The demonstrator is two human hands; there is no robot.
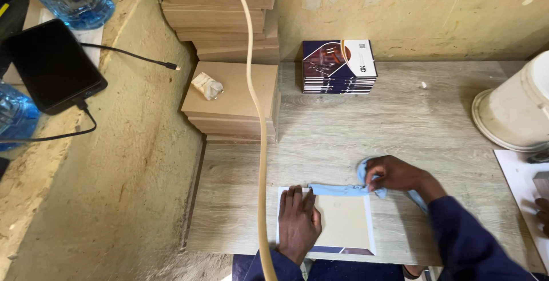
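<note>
Occlusion first: a pale cord point(260, 143) hangs straight down the view and crosses the edge of my left hand point(298, 224), and the lower border of the flat board point(346, 224) on the wooden table point(400, 126) is partly cut by the frame edge. My right forearm, in a dark blue sleeve, runs out of view at the bottom right. My left hand lies flat, fingers extended and together, pressing down on the left part of the board, which sits at the near edge of the table with its tan face up and a white margin showing. My right hand point(394, 175) is closed around a light blue cloth point(349, 189), bunched at the board's top edge; how much cloth is inside my grip I cannot tell. A stack of dark printed booklets point(338, 66) sits well apart at the far side, and a white bucket point(514, 109) is cropped at the right.
</note>
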